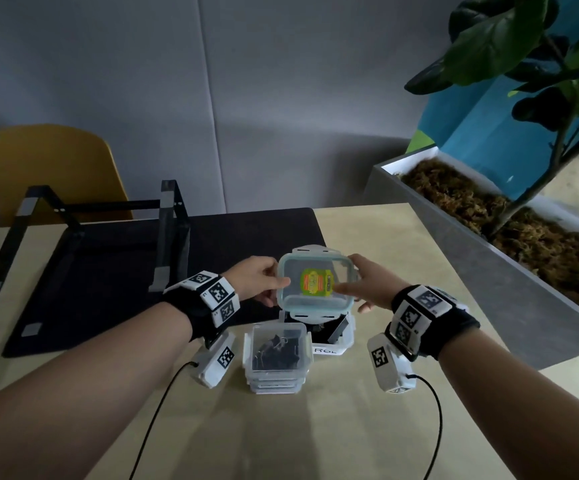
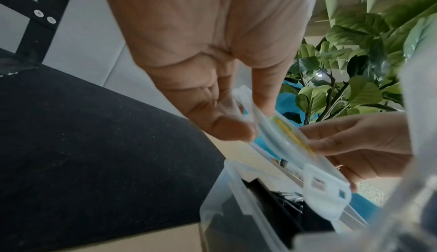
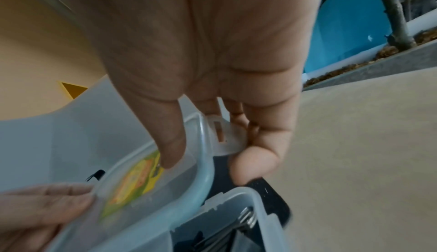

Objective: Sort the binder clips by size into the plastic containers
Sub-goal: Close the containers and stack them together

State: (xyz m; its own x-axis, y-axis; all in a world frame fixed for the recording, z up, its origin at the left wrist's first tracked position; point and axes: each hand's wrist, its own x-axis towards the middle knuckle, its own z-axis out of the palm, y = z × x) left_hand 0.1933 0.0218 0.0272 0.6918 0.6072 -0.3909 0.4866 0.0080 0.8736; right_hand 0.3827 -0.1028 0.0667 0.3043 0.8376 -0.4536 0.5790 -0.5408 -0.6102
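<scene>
A clear square lid with a pale blue seal and a yellow-green sticker hovers tilted above a labelled clear container that holds large black binder clips. My left hand pinches the lid's left edge, thumb on top. My right hand pinches its right edge, thumb on the sticker side and fingers under a latch flap. In front stands a smaller open container of small black clips on stacked lids. The left wrist view shows the lid edge-on between both hands.
A black mat with a black metal stand covers the table's left. A grey planter with a leafy plant borders the right edge. A yellow chair stands behind. Cables trail from both wrist cameras across the beige table.
</scene>
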